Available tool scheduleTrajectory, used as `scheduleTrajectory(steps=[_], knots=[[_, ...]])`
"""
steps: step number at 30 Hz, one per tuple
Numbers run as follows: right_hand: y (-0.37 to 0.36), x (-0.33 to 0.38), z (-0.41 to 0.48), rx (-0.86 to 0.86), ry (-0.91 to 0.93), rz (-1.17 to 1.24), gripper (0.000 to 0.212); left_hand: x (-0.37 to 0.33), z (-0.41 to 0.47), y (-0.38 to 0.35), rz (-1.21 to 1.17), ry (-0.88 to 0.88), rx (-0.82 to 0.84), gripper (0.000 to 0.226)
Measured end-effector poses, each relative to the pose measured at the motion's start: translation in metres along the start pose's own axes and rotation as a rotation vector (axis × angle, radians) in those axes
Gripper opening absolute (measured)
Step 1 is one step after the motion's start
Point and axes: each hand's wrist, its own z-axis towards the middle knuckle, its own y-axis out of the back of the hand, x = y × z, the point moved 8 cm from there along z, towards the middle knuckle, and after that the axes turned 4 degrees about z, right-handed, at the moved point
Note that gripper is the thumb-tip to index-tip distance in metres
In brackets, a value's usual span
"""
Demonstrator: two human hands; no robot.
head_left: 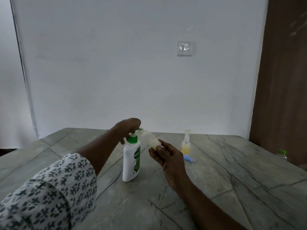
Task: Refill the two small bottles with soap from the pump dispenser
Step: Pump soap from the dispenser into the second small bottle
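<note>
While your right grip (pixel 167 156) pinches the tilted bottle (pixel 150 138) by its base, mouth at the nozzle (pixel 138 129), your left grip (pixel 127 127) curls over the dispenser (pixel 131 163) pump just left of it. Filling looks under way. Next, press slowly and keep the mouth aligned. The second bottle (pixel 185 146) stands just right, on the tabletop (pixel 232 180).

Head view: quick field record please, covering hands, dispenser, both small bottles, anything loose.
left hand: curled over the head of the pump dispenser
right hand: holds the held bottle tilted, mouth at the nozzle
pump dispenser: upright on the table
held bottle: a little pale soap at its low end
second bottle: upright on table, part full, yellow
blue cap: lying before the second bottle
</note>
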Motion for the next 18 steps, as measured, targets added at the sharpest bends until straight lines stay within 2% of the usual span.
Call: scheduleTrajectory(steps=[6, 10, 14, 18], knots=[[-0.0017, -0.0006, -0.002, 0.011, -0.003, 0.012, 0.026, 0.0036, 0.0018, -0.0002, 0.005, 0.009, -0.04, 0.028], [0.0017, -0.0021, -0.0034, 0.004, -0.013, 0.025, 0.029, 0.0066, 0.0011, -0.0068, 0.044, 0.021, -0.027, 0.011], [0.0021, -0.0028, -0.004, 0.01, -0.022, 0.031, 0.03, 0.0037, -0.0037, -0.0065, 0.059, 0.011, -0.033, 0.023], [0.0025, -0.0032, -0.0029, 0.006, -0.023, 0.032, 0.032, 0.0096, 0.0012, -0.0076, 0.029, 0.03, -0.018, 0.019]])
